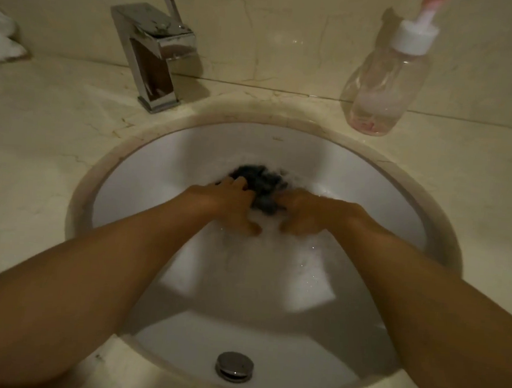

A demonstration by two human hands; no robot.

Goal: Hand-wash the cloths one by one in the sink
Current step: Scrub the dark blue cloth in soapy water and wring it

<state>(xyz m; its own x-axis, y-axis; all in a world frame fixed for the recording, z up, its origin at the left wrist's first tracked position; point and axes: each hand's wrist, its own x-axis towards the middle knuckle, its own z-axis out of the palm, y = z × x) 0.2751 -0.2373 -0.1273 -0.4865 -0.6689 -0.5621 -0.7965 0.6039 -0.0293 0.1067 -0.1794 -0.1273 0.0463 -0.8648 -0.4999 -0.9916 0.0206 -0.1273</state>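
Head camera, looking down into a bathroom basin: a person's left hand (232, 206) and right hand (311, 214) close on a bunched dark cloth (260, 182) from either side, the two hands nearly meeting; the fingers of both are curled into the wet fabric, which bulges up between and just beyond the knuckles. The cloth sits low in the white sink (147, 168), at the far side of the bowl. White suds (275, 240) spread across the water just on the near side of the grip. The foam and motion blur hide the thumbs and lower fingertips, so how much of the cloth lies under the palms is hard to say, though both hands appear to be gripping it rather than pressing it flat. Both bare forearms reach in from the near edge.

Beyond the grip and to its left, a square chrome faucet (155, 56) stands on the beige marble counter (40, 136). Beyond and to the right stands a clear plastic bottle (383, 90) with a white cap and a little pinkish liquid. Far off to the left lies a crumpled white cloth (2, 39). Well to the near side of the hands, a round metal fitting (234, 366) is set in the basin wall.
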